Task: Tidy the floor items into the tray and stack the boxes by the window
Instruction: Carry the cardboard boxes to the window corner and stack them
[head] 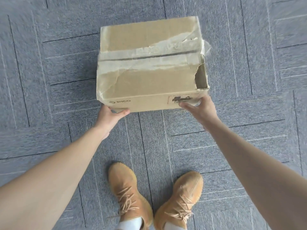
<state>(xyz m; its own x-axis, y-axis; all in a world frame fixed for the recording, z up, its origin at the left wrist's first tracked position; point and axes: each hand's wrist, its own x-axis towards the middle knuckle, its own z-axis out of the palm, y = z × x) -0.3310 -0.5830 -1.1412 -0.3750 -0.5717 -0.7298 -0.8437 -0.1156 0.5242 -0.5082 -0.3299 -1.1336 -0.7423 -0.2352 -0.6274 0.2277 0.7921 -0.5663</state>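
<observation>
A brown cardboard box (149, 70) with torn tape across its closed top and a ripped near-right corner is in the middle of the view, over the carpet. PICO is printed on its near side. My left hand (109, 115) grips the box's near-left bottom corner, thumb on the front face and fingers hidden underneath. My right hand (199, 108) grips the near-right corner by the torn cardboard, thumb on the front face. Whether the box rests on the floor or is lifted off it cannot be told.
Grey carpet tiles (49, 80) with thin line patterns cover the whole floor. My two tan laced shoes (154, 196) stand just behind the box. No tray, window or other box is in view.
</observation>
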